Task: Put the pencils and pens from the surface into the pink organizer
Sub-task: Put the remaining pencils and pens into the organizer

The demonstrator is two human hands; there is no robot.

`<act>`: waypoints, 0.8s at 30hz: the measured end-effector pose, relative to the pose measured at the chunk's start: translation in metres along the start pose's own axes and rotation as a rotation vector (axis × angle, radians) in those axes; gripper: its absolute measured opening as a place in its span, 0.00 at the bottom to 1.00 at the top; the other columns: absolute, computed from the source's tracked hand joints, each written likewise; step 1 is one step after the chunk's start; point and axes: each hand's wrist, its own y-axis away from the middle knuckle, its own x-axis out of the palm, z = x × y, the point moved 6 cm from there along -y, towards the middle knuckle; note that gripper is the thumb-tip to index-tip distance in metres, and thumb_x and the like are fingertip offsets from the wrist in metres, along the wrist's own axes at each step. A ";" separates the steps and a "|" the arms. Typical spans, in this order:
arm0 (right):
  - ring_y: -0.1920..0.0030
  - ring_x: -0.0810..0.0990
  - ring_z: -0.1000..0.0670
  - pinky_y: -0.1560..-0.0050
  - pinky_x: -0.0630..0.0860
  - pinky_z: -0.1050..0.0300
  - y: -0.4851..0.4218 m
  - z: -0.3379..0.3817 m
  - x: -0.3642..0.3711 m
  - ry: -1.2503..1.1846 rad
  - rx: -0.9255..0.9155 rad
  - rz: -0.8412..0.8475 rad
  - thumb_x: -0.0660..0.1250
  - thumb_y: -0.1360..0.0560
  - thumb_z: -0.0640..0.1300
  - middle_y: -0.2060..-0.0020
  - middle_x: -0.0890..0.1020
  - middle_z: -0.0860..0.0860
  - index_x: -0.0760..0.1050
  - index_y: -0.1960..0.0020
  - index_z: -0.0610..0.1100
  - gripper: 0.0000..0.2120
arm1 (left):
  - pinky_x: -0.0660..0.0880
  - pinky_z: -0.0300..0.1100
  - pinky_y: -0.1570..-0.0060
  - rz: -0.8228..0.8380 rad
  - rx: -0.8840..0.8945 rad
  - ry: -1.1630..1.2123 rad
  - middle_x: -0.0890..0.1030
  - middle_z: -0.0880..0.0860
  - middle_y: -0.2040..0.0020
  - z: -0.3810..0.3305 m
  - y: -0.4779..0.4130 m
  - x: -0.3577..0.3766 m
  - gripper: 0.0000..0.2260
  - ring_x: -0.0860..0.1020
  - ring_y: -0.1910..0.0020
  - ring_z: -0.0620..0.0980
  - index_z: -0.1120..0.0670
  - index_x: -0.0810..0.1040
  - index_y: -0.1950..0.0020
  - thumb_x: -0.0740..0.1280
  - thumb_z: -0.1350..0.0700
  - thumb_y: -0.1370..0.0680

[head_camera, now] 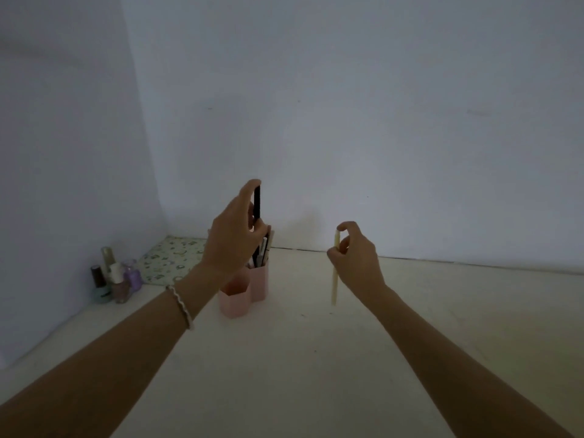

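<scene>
- The pink organizer (243,295) is standing upright on the pale surface (316,358), made of joined hexagon tubes; the front tube is looking empty, and the taller one behind is holding several pens (264,251) standing on end.
- The left hand (234,235) is hovering just above the taller tube, at about 12 o'clock from it, pinching a black pen (257,205) upright between thumb and fingers.
- The black pen's lower end is sitting hidden behind the hand, so I cannot tell whether it is touching the tube.
- The right hand (355,259) is hanging well apart at 3 o'clock from the organizer, pinching a cream pencil (335,273) near its top, the pencil pointing down above the surface.
- At 9 o'clock from the organizer, small bottles (115,276) are clustering by the wall; no writing is reading clearly.
</scene>
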 end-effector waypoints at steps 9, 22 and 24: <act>0.60 0.77 0.60 0.64 0.74 0.72 0.009 0.031 -0.003 -0.349 -0.107 -0.252 0.64 0.24 0.37 0.56 0.76 0.58 0.64 0.43 0.56 0.18 | 0.73 0.49 0.49 0.030 0.179 -0.574 0.79 0.54 0.51 0.014 0.020 0.024 0.13 0.77 0.50 0.55 0.55 0.80 0.48 0.75 0.58 0.32; 0.50 0.79 0.58 0.48 0.78 0.62 0.017 0.074 0.088 -0.285 -0.308 -0.068 0.60 0.19 0.44 0.49 0.77 0.57 0.67 0.35 0.51 0.13 | 0.67 0.47 0.40 -0.119 -0.027 -0.389 0.75 0.54 0.40 0.037 0.011 -0.028 0.22 0.72 0.40 0.52 0.55 0.74 0.39 0.65 0.66 0.32; 0.50 0.79 0.53 0.48 0.79 0.56 0.020 0.071 0.100 -0.192 -0.355 -0.074 0.61 0.19 0.42 0.47 0.78 0.53 0.69 0.36 0.47 0.12 | 0.67 0.46 0.41 -0.130 -0.063 -0.359 0.75 0.53 0.40 0.041 0.012 -0.033 0.21 0.72 0.40 0.52 0.55 0.74 0.39 0.65 0.65 0.32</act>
